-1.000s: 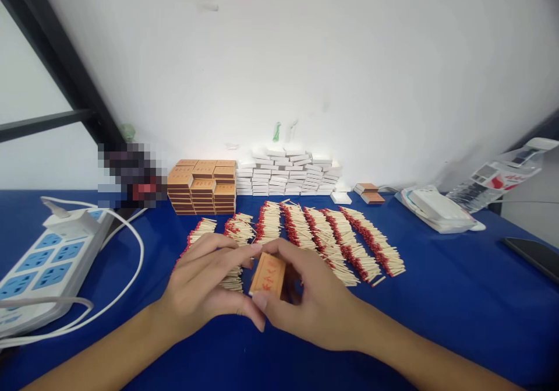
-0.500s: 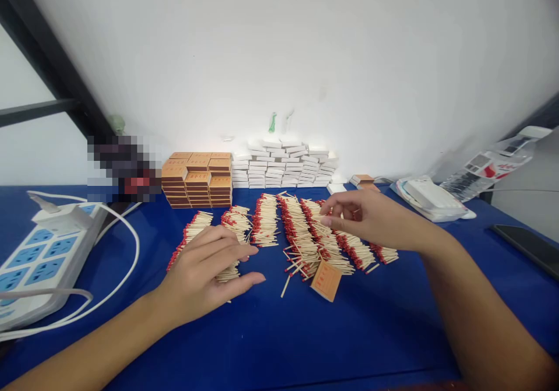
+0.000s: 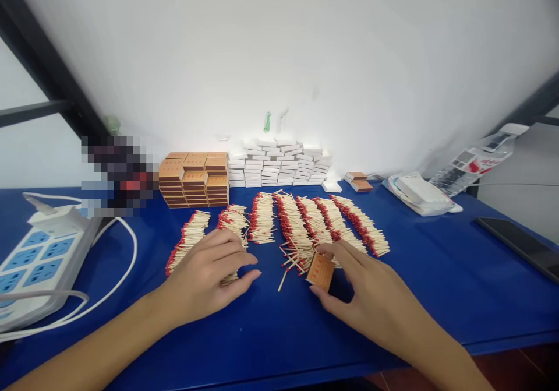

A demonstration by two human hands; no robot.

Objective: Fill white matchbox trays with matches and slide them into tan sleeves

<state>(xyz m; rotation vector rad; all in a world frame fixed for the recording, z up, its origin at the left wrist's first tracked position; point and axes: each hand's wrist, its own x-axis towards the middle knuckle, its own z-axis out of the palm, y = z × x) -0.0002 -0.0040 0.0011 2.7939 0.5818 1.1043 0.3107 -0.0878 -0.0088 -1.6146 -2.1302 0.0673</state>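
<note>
An orange matchbox (image 3: 321, 273) with red print lies at the front of the match rows, its near and far edges between the thumb and fingers of my right hand (image 3: 371, 289). My left hand (image 3: 212, 280) rests over the left-hand matches, thumb apart from its loosely bent fingers, with nothing visible in it. Rows of red-tipped matches (image 3: 262, 219) spread across the blue table (image 3: 262, 344); my left hand hides part of them. One loose match (image 3: 282, 281) lies between the hands.
Orange matchboxes (image 3: 194, 178) are stacked at the back left, beside a pile of white matchbox trays (image 3: 279, 164). More orange boxes (image 3: 358, 182) lie to their right. A power strip (image 3: 43, 263) with white cables stands left; a plastic bottle (image 3: 474, 161) and a phone (image 3: 519, 245) lie right.
My right hand has come down and toward me from above the match rows and taken hold of the matchbox. My left hand has stayed almost in place. The view has shifted slightly.
</note>
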